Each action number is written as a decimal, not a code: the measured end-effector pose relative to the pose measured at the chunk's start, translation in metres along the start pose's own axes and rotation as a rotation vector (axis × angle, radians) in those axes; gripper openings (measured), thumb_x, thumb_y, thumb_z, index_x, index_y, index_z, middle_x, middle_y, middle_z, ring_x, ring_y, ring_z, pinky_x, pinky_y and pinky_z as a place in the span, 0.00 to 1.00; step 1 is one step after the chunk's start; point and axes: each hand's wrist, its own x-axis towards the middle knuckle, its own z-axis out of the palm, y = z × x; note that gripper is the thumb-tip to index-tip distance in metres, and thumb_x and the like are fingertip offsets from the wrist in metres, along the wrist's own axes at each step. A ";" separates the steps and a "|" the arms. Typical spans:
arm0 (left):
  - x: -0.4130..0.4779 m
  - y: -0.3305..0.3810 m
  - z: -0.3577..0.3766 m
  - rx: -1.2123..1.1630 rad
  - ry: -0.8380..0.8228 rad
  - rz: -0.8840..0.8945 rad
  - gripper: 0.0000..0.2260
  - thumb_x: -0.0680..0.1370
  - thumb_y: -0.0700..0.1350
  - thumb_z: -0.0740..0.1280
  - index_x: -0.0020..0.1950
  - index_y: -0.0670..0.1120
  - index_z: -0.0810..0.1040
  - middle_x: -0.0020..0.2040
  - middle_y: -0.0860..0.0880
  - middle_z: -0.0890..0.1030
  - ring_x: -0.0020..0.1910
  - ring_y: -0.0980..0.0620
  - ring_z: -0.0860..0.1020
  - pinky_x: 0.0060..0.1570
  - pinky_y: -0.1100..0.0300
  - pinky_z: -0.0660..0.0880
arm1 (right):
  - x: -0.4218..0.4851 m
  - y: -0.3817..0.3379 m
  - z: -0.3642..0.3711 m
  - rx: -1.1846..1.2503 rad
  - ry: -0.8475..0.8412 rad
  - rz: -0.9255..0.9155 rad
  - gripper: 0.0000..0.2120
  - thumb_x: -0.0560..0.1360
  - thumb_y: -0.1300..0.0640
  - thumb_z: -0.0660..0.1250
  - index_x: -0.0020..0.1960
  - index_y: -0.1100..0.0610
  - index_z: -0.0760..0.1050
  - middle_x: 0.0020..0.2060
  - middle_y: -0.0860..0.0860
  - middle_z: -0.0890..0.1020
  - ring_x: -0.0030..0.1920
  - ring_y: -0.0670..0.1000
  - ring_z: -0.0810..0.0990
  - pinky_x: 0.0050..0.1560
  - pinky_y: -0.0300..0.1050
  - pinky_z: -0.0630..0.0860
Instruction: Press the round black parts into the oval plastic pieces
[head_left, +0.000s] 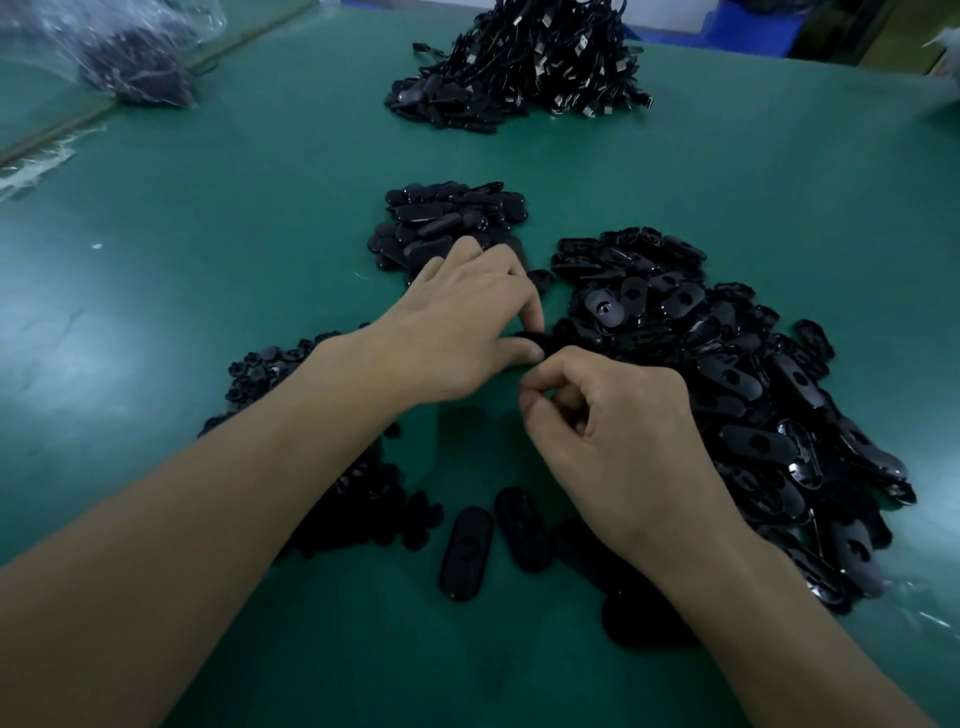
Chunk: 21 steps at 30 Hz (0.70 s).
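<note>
Green table (218, 218): matte mat surface, glare patch at the left of the frame.
Oval plastic pieces (727, 374): big loose heap at the right of the frame; glossy black, long with rounded ends, a round recess or hole near the middle of each, lying at all angles.
Round black parts (270, 364): smaller heap at the lower left, partly hidden under the left forearm; small, dark, button-like.
Stacked ovals (447, 223): tidier heap just above centre, duller tops, touching the left hand's knuckles.
Loose ovals (465, 551): two lying side by side at bottom centre, apart from the heaps.
Left hand (462, 322): at centre frame, fingers curled, forefinger and thumb pinching a black piece (524, 339) just above the table, at the inner edge of the big heap.
Right hand (623, 415): just below and right of the left hand, fingers curled tight, thumb tip against forefinger; cannot tell whether anything sits between them.
Cable heap (545, 62): top centre, black leads with metal plugs.
Clear bag (130, 57): upper left, dark contents.
</note>
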 end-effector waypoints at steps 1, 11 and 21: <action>-0.001 0.000 -0.003 -0.011 0.006 -0.016 0.05 0.79 0.56 0.68 0.50 0.58 0.75 0.57 0.56 0.73 0.54 0.55 0.61 0.62 0.54 0.63 | 0.000 -0.001 -0.001 0.000 -0.007 0.010 0.02 0.76 0.55 0.69 0.45 0.49 0.80 0.25 0.41 0.73 0.26 0.45 0.72 0.27 0.44 0.71; -0.036 -0.025 -0.027 -0.292 0.469 -0.346 0.10 0.81 0.50 0.67 0.41 0.59 0.71 0.39 0.57 0.78 0.41 0.59 0.77 0.40 0.68 0.72 | 0.002 -0.019 -0.004 -0.242 -0.327 -0.109 0.19 0.82 0.45 0.60 0.72 0.40 0.67 0.48 0.43 0.67 0.52 0.46 0.69 0.52 0.43 0.71; -0.041 -0.010 -0.014 -0.585 0.531 -0.250 0.08 0.79 0.43 0.70 0.47 0.57 0.79 0.35 0.56 0.84 0.35 0.62 0.83 0.40 0.67 0.79 | 0.005 -0.037 0.005 -0.313 -0.505 -0.232 0.19 0.83 0.43 0.55 0.73 0.35 0.66 0.54 0.47 0.67 0.55 0.50 0.67 0.58 0.48 0.72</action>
